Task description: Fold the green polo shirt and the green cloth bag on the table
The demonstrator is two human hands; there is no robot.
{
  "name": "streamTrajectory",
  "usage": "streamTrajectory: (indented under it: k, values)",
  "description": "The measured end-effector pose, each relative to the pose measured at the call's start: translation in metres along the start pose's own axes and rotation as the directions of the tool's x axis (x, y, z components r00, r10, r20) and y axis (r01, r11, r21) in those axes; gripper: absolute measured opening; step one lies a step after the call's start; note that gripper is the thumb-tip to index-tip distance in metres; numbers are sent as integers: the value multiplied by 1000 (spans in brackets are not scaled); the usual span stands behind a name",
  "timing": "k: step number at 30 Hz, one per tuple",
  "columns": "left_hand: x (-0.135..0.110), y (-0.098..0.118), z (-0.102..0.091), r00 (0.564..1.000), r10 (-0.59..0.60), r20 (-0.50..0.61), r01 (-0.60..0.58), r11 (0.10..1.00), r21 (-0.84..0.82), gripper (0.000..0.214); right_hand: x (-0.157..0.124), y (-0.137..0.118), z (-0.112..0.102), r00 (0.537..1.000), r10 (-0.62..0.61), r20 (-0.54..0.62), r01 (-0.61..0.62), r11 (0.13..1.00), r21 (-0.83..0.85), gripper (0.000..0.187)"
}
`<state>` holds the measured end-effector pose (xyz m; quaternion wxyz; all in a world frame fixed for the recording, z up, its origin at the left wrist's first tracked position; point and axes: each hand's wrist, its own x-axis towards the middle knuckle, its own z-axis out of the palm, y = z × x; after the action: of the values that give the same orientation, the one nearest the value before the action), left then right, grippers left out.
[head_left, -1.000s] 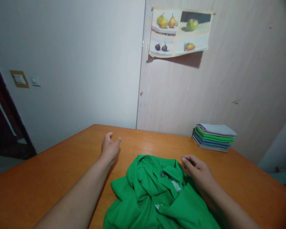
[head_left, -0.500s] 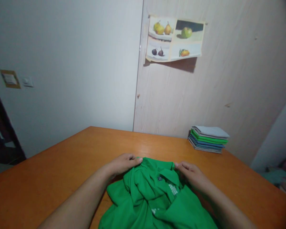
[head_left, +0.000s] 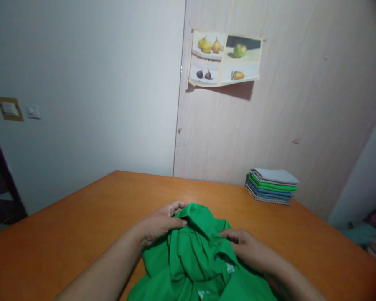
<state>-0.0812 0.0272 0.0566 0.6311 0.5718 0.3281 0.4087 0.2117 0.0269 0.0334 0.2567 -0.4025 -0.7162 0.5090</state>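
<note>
A crumpled green shirt (head_left: 194,259) with white lettering lies on the orange wooden table (head_left: 81,225) right in front of me. My left hand (head_left: 161,221) pinches the shirt's upper left edge, with thumb and fingers closed on the cloth. My right hand (head_left: 246,248) rests on the shirt near its collar, its fingers curled into the fabric. The cloth bunches up in a ridge between the two hands.
A stack of folded cloths (head_left: 272,186), grey, green and blue, sits at the table's far right corner against a pale wood-grain panel. A fruit poster (head_left: 224,58) hangs on that panel. A wall switch (head_left: 33,112) is at the left.
My left hand came back from the bare table to the shirt and closed on its edge. My right hand slid inward onto the collar area. The cloth has bunched up.
</note>
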Motion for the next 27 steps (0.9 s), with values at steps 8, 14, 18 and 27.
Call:
streamTrajectory:
  k: [8, 14, 18, 27]
  values:
    - [-3, 9, 14, 999, -5, -53, 0, 996, -91, 39, 1, 11, 6, 999, -21, 28, 19, 999, 51, 26]
    - [-1, 10, 3, 995, 24, -97, -37, 991, -130, 45, 11, 19, -9, 923, -154, -352, 123, 986, -110, 22]
    - [3, 8, -5, 984, 29, -176, -60, 983, -172, 43, 12, 18, -26, 783, -212, -585, 75, 966, -249, 26]
    - [9, 6, -12, 907, 67, -416, -169, 962, -213, 32, 10, 16, -34, 716, -267, -645, 70, 947, -315, 28]
